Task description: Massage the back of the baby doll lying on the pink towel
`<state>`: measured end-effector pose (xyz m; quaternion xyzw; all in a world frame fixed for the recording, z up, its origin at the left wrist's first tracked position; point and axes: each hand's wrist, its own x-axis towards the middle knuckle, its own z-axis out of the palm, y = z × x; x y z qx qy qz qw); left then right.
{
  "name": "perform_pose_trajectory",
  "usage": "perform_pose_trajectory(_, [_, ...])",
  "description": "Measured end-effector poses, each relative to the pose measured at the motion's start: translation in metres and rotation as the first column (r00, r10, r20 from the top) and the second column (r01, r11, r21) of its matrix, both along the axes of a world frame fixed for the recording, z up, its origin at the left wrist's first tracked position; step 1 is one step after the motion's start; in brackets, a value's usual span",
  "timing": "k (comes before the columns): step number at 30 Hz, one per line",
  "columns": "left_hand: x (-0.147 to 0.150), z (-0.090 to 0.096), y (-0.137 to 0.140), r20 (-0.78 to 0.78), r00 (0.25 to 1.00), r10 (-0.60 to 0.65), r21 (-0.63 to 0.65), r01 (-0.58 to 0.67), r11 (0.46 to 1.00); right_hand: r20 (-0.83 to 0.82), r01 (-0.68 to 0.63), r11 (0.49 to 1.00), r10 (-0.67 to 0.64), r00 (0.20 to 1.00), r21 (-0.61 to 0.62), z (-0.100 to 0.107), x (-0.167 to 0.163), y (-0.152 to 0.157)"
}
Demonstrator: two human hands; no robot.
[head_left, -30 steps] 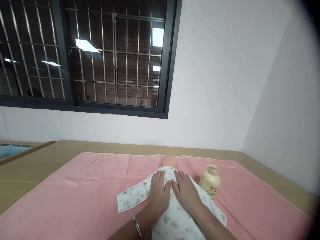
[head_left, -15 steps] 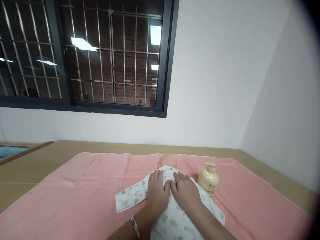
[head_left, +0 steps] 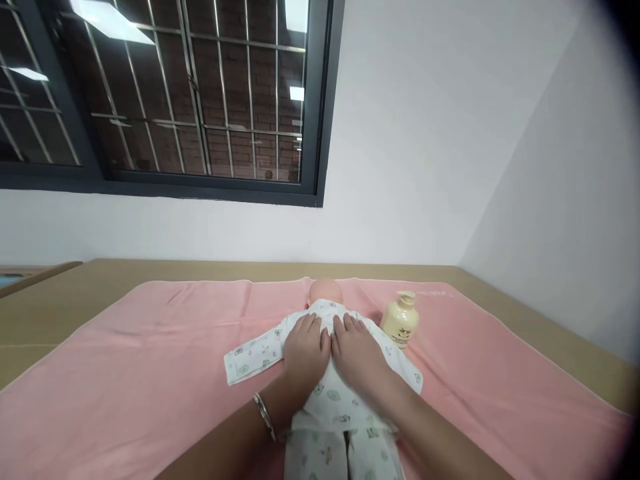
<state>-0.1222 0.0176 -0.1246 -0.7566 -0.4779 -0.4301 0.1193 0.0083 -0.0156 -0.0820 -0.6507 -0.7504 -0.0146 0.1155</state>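
A doll (head_left: 334, 400) dressed in a white, printed long-sleeved top and matching trousers lies stretched out, its bald head (head_left: 325, 291) pointing away from me. I cannot tell for sure whether it is face up or face down. My left hand (head_left: 306, 350), with a silver bangle on the wrist, rests flat on the left of its upper body. Beside it, my right hand (head_left: 357, 350) lies flat on the right side. Both hands have their fingers stretched out, thumbs close together at the middle. The left sleeve (head_left: 254, 357) spreads out sideways.
Under the doll is a pink sheet (head_left: 150, 373) over a tan table (head_left: 45, 320). A cream pump bottle (head_left: 401, 321) stands right of the doll, close to its right sleeve. Behind are a white wall (head_left: 400, 133) and a dark-framed barred window (head_left: 200, 100).
My view has shifted, so the scene sits higher and the doll's trousers now show. Both hands stay flat on the doll, with the thumbs slightly rearranged.
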Motion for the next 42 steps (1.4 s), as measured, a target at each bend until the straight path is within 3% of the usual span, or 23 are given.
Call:
perform_pose_trajectory(3, [0.0, 0.0, 0.009, -0.017, 1.0, -0.004, -0.123, 0.002, 0.992, -0.124, -0.057, 0.998, 0.055, 0.991, -0.007, 0.002, 0.018, 0.021])
perform_pose_trajectory(5, [-0.001, -0.001, 0.012, -0.047, 0.999, -0.023, -0.134, 0.016, 0.991, -0.168, -0.087, 0.996, 0.086, 0.982, 0.004, 0.001, 0.024, 0.03])
perform_pose_trajectory(10, [-0.002, 0.0, 0.001, -0.042, 0.999, -0.034, 0.111, 0.038, 0.993, -0.001, -0.003, 1.0, 0.003, 1.0, 0.0, 0.003, 0.002, 0.002])
perform_pose_trajectory(12, [-0.002, 0.0, -0.004, -0.038, 0.999, -0.03, 0.142, 0.035, 0.989, 0.102, 0.001, 1.0, -0.001, 0.995, -0.002, 0.005, -0.008, -0.013])
perform_pose_trajectory(15, [-0.001, 0.001, -0.003, -0.029, 0.999, 0.017, 0.018, -0.017, 1.0, 0.068, -0.022, 1.0, 0.022, 0.997, 0.01, 0.007, -0.004, -0.011])
perform_pose_trajectory(20, [-0.001, 0.001, 0.01, -0.055, 0.998, -0.014, -0.225, 0.001, 0.974, -0.183, -0.061, 0.998, 0.059, 0.981, -0.004, 0.0, 0.024, 0.03])
perform_pose_trajectory(22, [-0.002, 0.002, 0.01, -0.078, 0.996, -0.035, -0.215, 0.017, 0.977, -0.19, -0.049, 0.999, 0.046, 0.981, -0.011, -0.002, 0.024, 0.031])
perform_pose_trajectory(25, [0.0, 0.008, -0.002, -0.157, 0.988, 0.0, -0.118, -0.018, 0.993, -0.088, -0.001, 1.0, -0.001, 0.996, -0.024, 0.002, 0.008, 0.008])
perform_pose_trajectory(29, [0.005, 0.021, -0.02, -0.243, 0.969, 0.035, -0.064, -0.052, 0.997, 0.042, -0.058, 0.995, 0.062, 0.997, -0.087, 0.012, -0.005, -0.022])
perform_pose_trajectory(32, [0.007, 0.024, -0.02, -0.176, 0.984, 0.036, -0.148, -0.062, 0.987, -0.028, -0.05, 0.997, 0.049, 0.998, -0.057, 0.011, 0.005, -0.011])
perform_pose_trajectory(37, [0.007, 0.01, -0.002, 0.013, 1.0, 0.005, -0.209, -0.002, 0.978, -0.197, -0.06, 0.998, 0.06, 0.979, 0.008, 0.001, 0.025, 0.03])
perform_pose_trajectory(42, [0.005, 0.017, -0.012, -0.148, 0.989, -0.017, -0.13, -0.002, 0.992, -0.036, -0.03, 0.999, 0.029, 0.999, -0.021, 0.009, 0.008, 0.002])
